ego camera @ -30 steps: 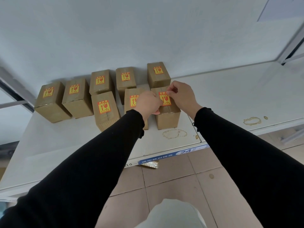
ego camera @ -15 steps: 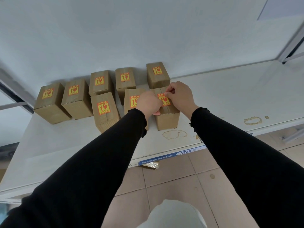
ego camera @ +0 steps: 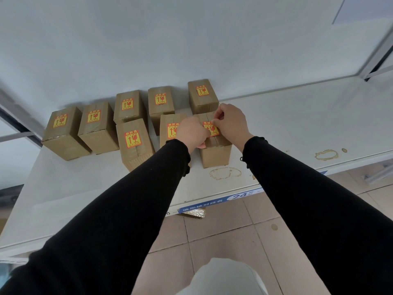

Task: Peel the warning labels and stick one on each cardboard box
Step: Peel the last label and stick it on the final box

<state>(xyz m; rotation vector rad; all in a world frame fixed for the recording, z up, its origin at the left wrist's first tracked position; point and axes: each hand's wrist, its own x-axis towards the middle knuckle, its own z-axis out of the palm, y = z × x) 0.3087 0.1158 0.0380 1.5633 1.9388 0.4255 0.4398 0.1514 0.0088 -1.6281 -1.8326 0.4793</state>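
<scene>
Eight cardboard boxes stand on a white shelf [ego camera: 276, 128] against a pale wall [ego camera: 170, 39], five in a back row and three in front. Every box top carries a yellow-and-red warning label.

Front right box [ego camera: 215, 154] — both hands work on its top. The newest label [ego camera: 209, 129] lies on the taped top of this box, partly covered by the hands. Left hand [ego camera: 192, 134]: fingers curled, knuckles up, thumb side pressed at the label's left edge; whether it pinches the label or only presses on it cannot be told. Right hand [ego camera: 230, 122]: thumb and forefinger pinched together at the label's upper right corner, other fingers curled.

Front middle box [ego camera: 170, 128] sits just beside, its label half hidden by the left hand. Front left box [ego camera: 134, 143] stands apart, label fully visible.

Both arms wear black sleeves [ego camera: 319, 209].

Shelf surface shows two brown ring stains — one [ego camera: 225, 173] just in front of the worked box, one [ego camera: 326, 154] well to the right. A blue strip [ego camera: 212, 204] with white characters and "24" runs along the shelf's front edge. Tan floor tiles [ego camera: 223, 231] below.
</scene>
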